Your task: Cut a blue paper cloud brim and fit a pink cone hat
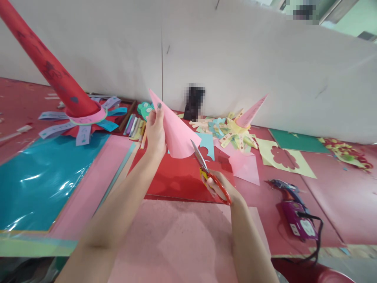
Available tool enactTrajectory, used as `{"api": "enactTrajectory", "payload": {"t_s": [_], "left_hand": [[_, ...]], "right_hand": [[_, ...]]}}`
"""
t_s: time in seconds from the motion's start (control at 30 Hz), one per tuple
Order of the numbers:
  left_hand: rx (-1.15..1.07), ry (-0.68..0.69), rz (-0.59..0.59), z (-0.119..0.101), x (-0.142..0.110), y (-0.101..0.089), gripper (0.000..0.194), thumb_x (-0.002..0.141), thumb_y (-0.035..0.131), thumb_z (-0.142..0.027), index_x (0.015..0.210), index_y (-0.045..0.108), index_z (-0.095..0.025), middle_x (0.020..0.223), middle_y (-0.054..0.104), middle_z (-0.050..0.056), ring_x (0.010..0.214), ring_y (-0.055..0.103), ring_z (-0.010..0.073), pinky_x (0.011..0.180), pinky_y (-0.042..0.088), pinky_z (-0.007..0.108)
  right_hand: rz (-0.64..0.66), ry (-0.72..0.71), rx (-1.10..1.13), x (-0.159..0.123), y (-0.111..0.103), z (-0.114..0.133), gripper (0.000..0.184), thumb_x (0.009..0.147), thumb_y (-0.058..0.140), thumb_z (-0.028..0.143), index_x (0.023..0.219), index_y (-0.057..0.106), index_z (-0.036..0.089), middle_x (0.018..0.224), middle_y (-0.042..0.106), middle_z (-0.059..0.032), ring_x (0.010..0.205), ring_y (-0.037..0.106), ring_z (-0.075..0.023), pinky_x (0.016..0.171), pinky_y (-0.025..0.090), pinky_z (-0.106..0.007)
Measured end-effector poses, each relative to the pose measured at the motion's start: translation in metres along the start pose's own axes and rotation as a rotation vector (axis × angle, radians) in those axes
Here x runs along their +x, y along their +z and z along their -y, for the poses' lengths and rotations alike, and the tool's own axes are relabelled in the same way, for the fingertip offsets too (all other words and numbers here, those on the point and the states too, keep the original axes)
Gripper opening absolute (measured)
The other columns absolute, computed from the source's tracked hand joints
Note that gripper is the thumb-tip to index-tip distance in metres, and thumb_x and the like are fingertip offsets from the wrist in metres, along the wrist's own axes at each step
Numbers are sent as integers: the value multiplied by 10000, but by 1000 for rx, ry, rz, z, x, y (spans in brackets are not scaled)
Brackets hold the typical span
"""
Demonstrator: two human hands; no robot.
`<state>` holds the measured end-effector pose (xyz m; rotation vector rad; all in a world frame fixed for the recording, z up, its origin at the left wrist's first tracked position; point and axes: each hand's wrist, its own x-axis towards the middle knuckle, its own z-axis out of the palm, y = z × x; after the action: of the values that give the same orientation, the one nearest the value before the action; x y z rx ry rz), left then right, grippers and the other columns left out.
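My left hand (pixel 156 131) is closed on a pink paper cone (pixel 179 135), thumb in front, and holds it up with its tip toward the upper left. My right hand (pixel 216 182) grips a pair of scissors (pixel 200 157) with red and yellow handles. The blades point up at the cone's lower right edge; whether they touch the paper I cannot tell. Beneath the cone lies a red sheet (pixel 176 179). A cut pink paper piece (pixel 244 167) rests to the right of the scissors.
A tall red paper cone (pixel 55 74) with paper strips stands at left, behind blue plastic-wrapped sheets (pixel 55 177). Markers (pixel 135 125) lie near it. At right are a smaller pink cone (pixel 252 112), a yellow sheet with a flower-shaped hole (pixel 265 157) and a glue gun (pixel 288 190) beside a purple box (pixel 299 222).
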<state>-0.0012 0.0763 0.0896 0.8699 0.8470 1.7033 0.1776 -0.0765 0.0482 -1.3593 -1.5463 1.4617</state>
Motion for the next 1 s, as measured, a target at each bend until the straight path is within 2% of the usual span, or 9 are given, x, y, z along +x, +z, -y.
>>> {"api": "enactTrajectory", "payload": {"t_s": [0.23, 0.37, 0.57, 0.8, 0.93, 1.0], "left_hand": [[-2, 9, 10, 0, 0, -1, 418, 769, 561, -638, 772, 534, -221, 755, 560, 10, 726, 621, 165, 676, 527, 308], [-6, 17, 17, 1, 0, -2, 386, 777, 583, -606, 761, 535, -223, 737, 563, 7, 707, 612, 162, 675, 527, 306], [11, 44, -50, -1, 2, -3, 372, 813, 556, -581, 756, 496, -218, 748, 564, 5, 701, 609, 151, 665, 517, 297], [64, 87, -130, 3, 8, -7, 377, 819, 563, -566, 776, 446, -210, 764, 558, 15, 710, 595, 157, 636, 489, 294], [73, 89, -127, 6, 9, -9, 366, 811, 583, -552, 775, 448, -214, 787, 570, 16, 743, 610, 164, 652, 497, 295], [57, 62, -75, 6, 8, -9, 343, 821, 577, -539, 791, 451, -222, 825, 580, 13, 781, 621, 162, 668, 505, 288]], "right_hand": [[-14, 46, 60, 0, 3, 3, 618, 657, 489, 819, 705, 378, 212, 448, 286, 107, 339, 294, -57, 366, 280, -228], [-15, 34, 34, 0, 2, -1, 604, 689, 465, 808, 714, 376, 211, 482, 298, 95, 372, 306, -63, 388, 293, -233], [26, -63, -26, -2, -2, -1, 592, 753, 410, 779, 805, 451, 191, 615, 376, 48, 482, 356, -78, 470, 357, -247], [54, -42, -49, -2, -2, 0, 639, 710, 423, 812, 800, 459, 180, 648, 385, 41, 481, 358, -73, 465, 320, -242], [38, -33, -47, -2, -1, 0, 653, 689, 426, 827, 788, 455, 182, 615, 368, 51, 466, 352, -73, 467, 317, -247], [37, -28, -43, -3, -1, 1, 644, 693, 433, 821, 785, 453, 184, 600, 358, 56, 464, 353, -76, 470, 318, -248]]}}
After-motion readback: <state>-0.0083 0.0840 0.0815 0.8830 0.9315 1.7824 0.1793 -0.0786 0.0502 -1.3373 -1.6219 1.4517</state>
